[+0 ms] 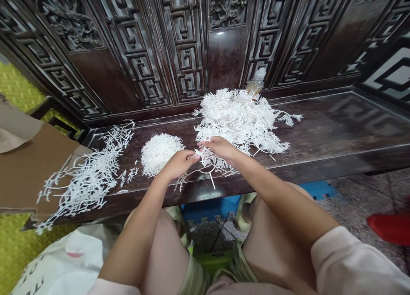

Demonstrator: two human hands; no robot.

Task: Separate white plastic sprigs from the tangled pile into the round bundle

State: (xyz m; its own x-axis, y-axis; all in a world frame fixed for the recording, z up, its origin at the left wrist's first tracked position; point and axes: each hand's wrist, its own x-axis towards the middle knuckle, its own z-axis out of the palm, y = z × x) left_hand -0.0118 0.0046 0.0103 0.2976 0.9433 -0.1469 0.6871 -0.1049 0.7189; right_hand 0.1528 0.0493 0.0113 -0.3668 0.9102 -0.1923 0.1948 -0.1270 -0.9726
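Forearms (275, 197) converge; left hand (177, 165), right hand (219, 149) hold white sprig (205, 163), stem (211, 180) pointing back.

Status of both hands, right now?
Left hand: closed, pinching a white branched sprig.
Right hand: closed, apparently on the same white branched sprig.

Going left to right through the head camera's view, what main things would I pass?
Loose white sprigs → dense white ball of sprigs → left hand → right hand → red object on the floor
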